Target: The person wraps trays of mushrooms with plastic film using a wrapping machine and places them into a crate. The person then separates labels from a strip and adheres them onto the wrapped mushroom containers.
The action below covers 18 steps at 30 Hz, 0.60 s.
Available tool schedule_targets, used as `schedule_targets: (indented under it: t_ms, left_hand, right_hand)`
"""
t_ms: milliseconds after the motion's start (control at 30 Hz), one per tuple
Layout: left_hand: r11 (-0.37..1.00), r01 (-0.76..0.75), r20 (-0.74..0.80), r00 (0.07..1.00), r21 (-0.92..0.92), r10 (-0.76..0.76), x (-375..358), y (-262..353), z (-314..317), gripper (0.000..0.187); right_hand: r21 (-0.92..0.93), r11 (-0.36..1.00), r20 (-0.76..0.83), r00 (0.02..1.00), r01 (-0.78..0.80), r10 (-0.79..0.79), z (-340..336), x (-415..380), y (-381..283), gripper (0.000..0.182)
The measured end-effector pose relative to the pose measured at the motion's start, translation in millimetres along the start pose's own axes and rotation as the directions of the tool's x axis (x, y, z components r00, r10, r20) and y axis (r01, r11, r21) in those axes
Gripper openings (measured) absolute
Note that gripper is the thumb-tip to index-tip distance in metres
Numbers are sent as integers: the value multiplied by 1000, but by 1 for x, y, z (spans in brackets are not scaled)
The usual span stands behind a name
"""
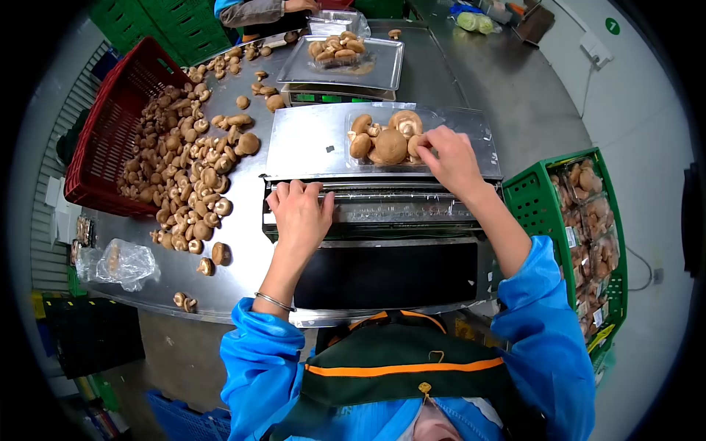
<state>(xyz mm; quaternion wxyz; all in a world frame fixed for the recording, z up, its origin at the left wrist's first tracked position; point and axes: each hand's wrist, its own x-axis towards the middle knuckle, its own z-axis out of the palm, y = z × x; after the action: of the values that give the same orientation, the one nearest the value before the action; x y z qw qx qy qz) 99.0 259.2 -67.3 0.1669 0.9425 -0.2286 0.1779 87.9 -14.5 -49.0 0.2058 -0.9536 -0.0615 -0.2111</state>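
Note:
My left hand (300,213) lies at the left end of a wrapping machine's film roller (390,197), fingertips on its upper bar and thumb spread apart. Past the roller, a clear plastic tray (435,117) of shiitake mushrooms sits on the machine's metal top (305,140). My right hand (454,160) is at the tray's right side, thumb and fingers closed around the edge of a mushroom (415,148) there. A large brown cap (390,146) fills the tray's middle, and an upturned mushroom (405,122) shows its pale underside behind it.
Loose shiitakes (209,180) spill from a tipped red crate (92,158) on the left. A scale (338,73) holding mushrooms stands ahead. At right, a green crate (533,202) holds wrapped packs. A crumpled plastic bag (125,264) lies front left. Another person's hand (301,5) is at the far side.

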Motion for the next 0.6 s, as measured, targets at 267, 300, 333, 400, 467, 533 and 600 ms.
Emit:
schedule_targets:
  t_ms: [267, 300, 333, 400, 467, 533, 600]
  left_hand:
    - [983, 60, 7, 998, 171, -62, -15, -21, 14, 30]
    - [966, 20, 52, 998, 258, -34, -10, -14, 19, 31]
    - [981, 19, 80, 996, 191, -34, -8, -11, 24, 32]
    - [999, -21, 84, 996, 31, 18, 0, -10, 28, 31]
    - [947, 221, 290, 945, -232, -149, 6, -16, 14, 27]
    - [800, 354, 413, 899, -484, -148, 4, -33, 1, 21]
    - [303, 819, 817, 550, -487, -175, -10, -45, -33, 24]
  right_hand:
    - [-517, 767, 89, 868, -379, 489, -42, -87, 24, 35]
    - [-569, 761, 102, 891, -312, 441, -32, -90, 19, 34]
    - [-541, 780, 114, 892, -313, 437, -27, -89, 17, 33]
    - [-366, 844, 149, 870, -392, 469, -15, -89, 28, 26]
    - [-96, 850, 177, 832, -517, 526, -23, -101, 39, 22]
    - [338, 637, 319, 721, -693, 615, -41, -110, 32, 17]
    - [577, 109, 582, 502, -809, 640, -72, -123, 17, 14]
